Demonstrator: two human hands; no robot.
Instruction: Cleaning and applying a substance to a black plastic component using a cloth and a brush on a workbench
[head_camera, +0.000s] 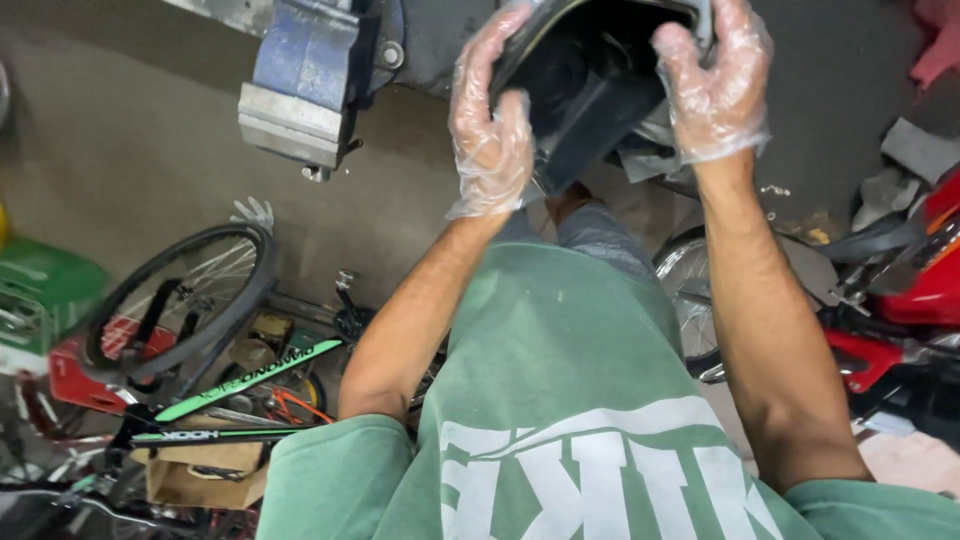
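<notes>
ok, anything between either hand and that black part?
Nothing visible. The left hand and the right hand, both in thin clear gloves, already grip the black part by its two sides. The blue vise sits off to the left, apart from it.

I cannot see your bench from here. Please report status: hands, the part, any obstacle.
Left hand and right hand, both in clear gloves, gripping black plastic housing. Housing held up, off bench. Blue vise left of it, apart.

The light is even, soft and moderately bright, casting only faint shadows. Glare glints off the clear gloves. The frame edges are blurred and stretched by the wide lens.
</notes>
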